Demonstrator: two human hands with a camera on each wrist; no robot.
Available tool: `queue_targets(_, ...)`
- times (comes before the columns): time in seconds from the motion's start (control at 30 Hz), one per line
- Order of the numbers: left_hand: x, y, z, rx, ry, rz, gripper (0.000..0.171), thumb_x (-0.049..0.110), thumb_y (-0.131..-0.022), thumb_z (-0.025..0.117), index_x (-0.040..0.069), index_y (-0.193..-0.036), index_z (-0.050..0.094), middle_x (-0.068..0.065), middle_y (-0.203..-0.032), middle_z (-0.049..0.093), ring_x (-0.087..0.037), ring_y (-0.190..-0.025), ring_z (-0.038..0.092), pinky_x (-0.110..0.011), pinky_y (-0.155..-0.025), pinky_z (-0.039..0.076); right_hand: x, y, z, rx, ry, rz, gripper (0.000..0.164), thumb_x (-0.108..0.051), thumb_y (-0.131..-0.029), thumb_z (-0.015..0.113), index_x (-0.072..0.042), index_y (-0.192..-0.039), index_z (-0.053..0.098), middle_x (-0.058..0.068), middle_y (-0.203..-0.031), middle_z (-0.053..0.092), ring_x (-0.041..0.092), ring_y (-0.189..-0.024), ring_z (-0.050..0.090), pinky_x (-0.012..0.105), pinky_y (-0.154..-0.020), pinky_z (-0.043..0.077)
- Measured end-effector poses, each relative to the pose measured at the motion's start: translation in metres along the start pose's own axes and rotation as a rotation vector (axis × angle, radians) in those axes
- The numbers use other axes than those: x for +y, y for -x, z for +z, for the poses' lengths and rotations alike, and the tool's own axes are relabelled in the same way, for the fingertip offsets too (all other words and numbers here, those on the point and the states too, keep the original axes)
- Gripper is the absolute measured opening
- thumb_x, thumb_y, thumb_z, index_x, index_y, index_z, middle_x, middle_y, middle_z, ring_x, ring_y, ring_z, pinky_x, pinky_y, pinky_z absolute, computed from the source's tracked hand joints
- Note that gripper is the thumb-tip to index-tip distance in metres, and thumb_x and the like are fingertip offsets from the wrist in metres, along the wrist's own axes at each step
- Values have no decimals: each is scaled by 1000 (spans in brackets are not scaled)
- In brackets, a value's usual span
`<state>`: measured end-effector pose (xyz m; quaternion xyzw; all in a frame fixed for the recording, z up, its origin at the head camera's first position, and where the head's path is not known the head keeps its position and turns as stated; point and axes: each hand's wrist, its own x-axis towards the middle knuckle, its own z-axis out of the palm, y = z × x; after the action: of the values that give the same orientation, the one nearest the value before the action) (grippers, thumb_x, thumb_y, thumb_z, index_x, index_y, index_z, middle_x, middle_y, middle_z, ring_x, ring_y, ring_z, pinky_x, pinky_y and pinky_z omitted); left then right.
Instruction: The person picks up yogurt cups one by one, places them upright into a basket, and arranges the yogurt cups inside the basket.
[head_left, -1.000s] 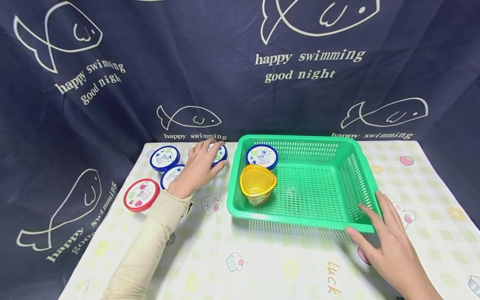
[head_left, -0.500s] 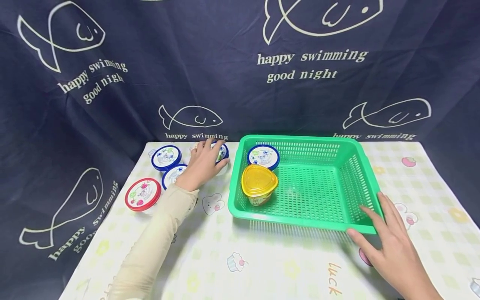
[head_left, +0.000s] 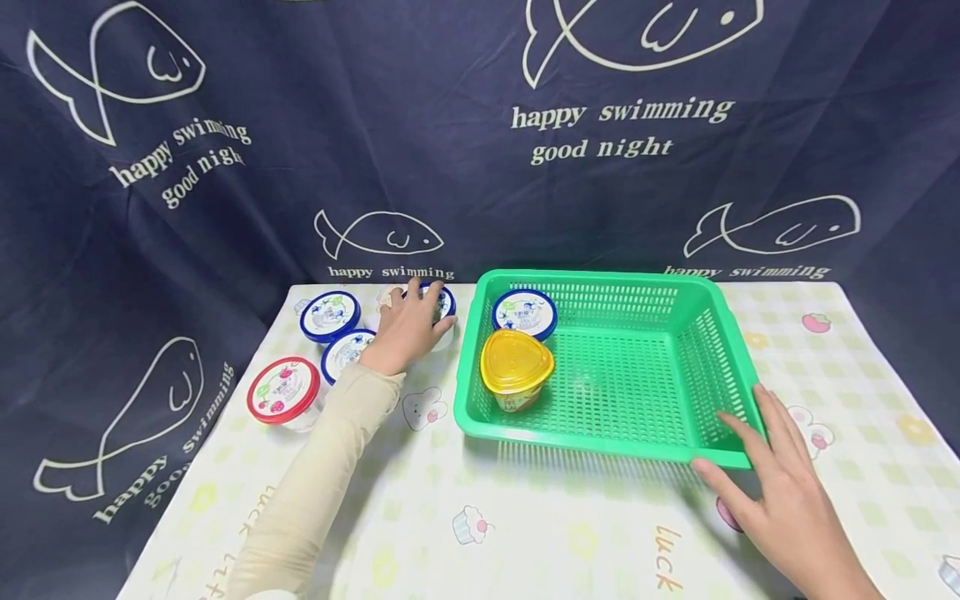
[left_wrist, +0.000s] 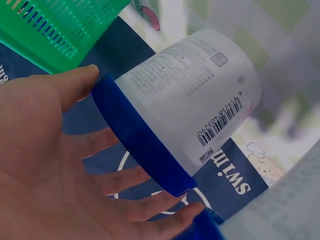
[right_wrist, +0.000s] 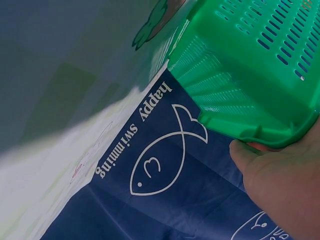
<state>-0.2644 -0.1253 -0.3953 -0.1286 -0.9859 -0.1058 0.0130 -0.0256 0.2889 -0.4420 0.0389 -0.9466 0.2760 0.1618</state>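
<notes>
Over a blue-lidded white tub at the back left, my left hand spreads its fingers across the lid. In the left wrist view its thumb touches the blue lid and its fingertips meet the lid's edge; part of the tub shows a barcode. At the near right corner of the green plastic basket, my right hand holds the rim, thumb outside and index finger inside. Most of its fingers are hidden in the right wrist view. Inside the basket stand a blue-lidded tub and a yellow-lidded cup.
Left of my left hand stand two more blue-lidded tubs and a red-lidded tub. A patterned cloth covers the table. Behind it hangs a dark blue curtain with white fish drawings.
My left hand has shifted slightly right and away from me over the back tub, uncovering more of the neighbouring blue lid. The right hand and basket stay in place.
</notes>
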Motion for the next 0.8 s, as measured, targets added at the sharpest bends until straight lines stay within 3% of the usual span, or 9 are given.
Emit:
queue_targets(0.27,2,-3,-1,-42,-24,-24,68,47,-98,58,14,-153,35,-29,-152,30,-54,-135,31,-69,-103,31,0,-1,-1,-6,4,7,69,-35,-88,75,-3,-143,48,9,-167,3,31,-153,1,69,-112,6)
queue_targets(0.8,1,2,-2,-47,-24,-5,72,46,-93,65,17,-153,36,-29,-144,35,-52,-129,35,-64,-103,34,-1,1,-1,-6,-5,2,68,-33,-89,75,-3,-143,49,9,-167,3,32,-153,1,70,-112,6)
